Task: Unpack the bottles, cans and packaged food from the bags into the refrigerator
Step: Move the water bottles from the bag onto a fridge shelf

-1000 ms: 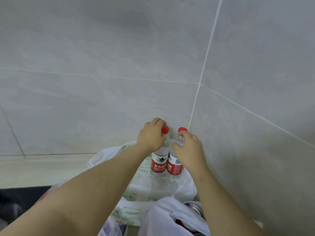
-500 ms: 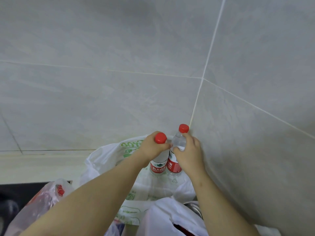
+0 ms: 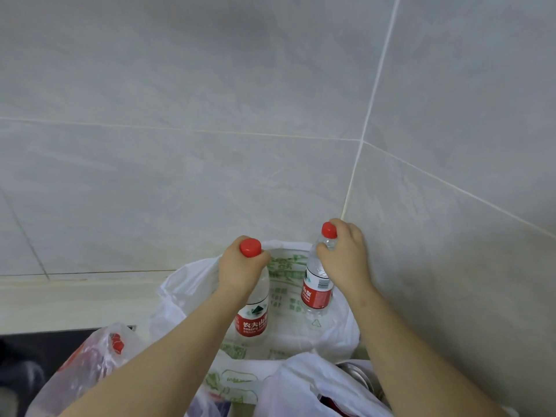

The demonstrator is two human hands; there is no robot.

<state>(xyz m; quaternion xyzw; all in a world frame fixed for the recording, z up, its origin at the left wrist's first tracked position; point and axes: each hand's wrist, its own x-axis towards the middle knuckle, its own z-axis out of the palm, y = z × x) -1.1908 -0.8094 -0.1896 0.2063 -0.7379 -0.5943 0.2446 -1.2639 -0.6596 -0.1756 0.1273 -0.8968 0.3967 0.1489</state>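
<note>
A: Both bottles have risen and drawn apart since a second ago. Then they stood touching side by side; now a strip of bag shows between them.

B: Which bottles?

A: Two clear plastic water bottles with round red screw caps and glossy red labels. The left hand (image 3: 240,272) is curled tight round the neck of the left bottle (image 3: 254,314), just under its cap. The right hand (image 3: 346,260) grips the right bottle (image 3: 317,284) at the shoulder, fingers wrapped behind the cap.

B: Where are they?

A: Held roughly upright over the open mouth of a crinkled white plastic bag with green print (image 3: 288,335), in the corner of a smooth grey tiled wall (image 3: 210,176).

B: Anything else?

A: A thin transparent bag (image 3: 87,374) with something red inside lies lower left. A plain white bag (image 3: 301,386) sits nearest the camera, with a round silver metal rim (image 3: 355,374) just beside it.
</note>
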